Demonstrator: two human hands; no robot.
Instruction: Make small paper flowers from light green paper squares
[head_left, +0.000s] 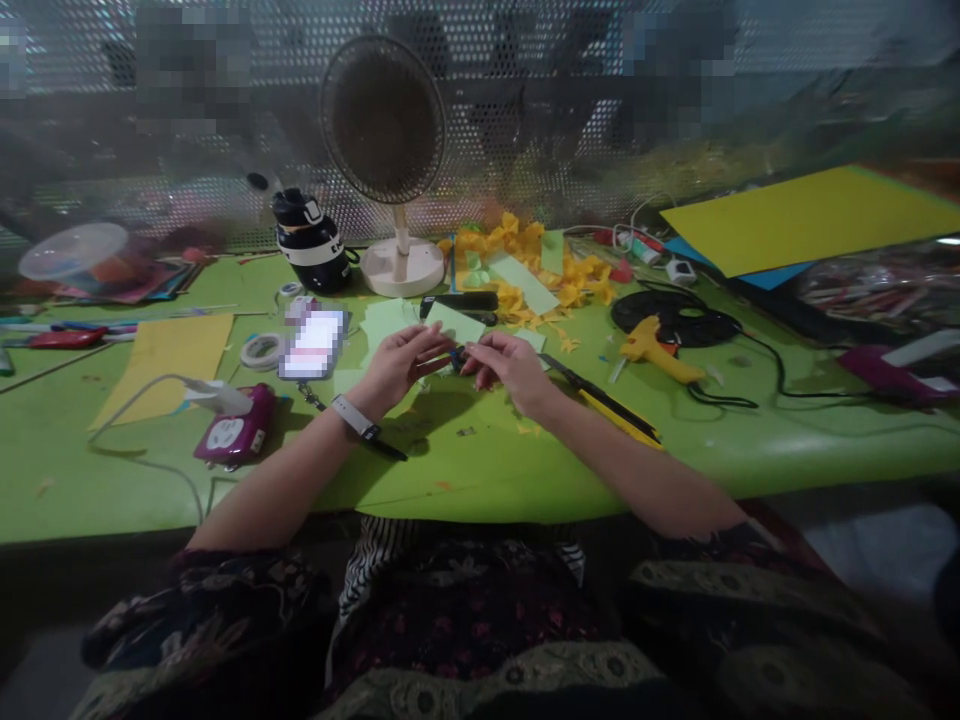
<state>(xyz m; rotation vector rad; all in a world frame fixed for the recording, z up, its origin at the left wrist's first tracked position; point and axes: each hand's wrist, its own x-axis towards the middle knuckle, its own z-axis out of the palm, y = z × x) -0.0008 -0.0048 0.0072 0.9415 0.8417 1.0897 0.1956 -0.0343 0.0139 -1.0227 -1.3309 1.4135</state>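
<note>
A small pale green slip of paper [456, 324] is tilted up between my two hands. Its lower edge meets the fingertips of my right hand [517, 372], which are pinched together. The fingers of my left hand [403, 368] are bent and close at the paper's left side, seemingly gripping it too. Something small and dark sits between the fingertips, too unclear to name. Behind the hands lie more pale green paper pieces [386, 325] and a black stapler-like object [469, 304]. A yellow and black cutter knife [615, 412] rests beside my right forearm.
Yellow paper flowers [517, 245] are heaped behind the hands. A fan [401, 268] and a dark bottle [309, 250] stand at the back. Left are a lit phone [315, 343], tape roll [262, 351] and purple power adapter [238, 428]. A yellow glue gun [660, 352] lies right, its cord trailing.
</note>
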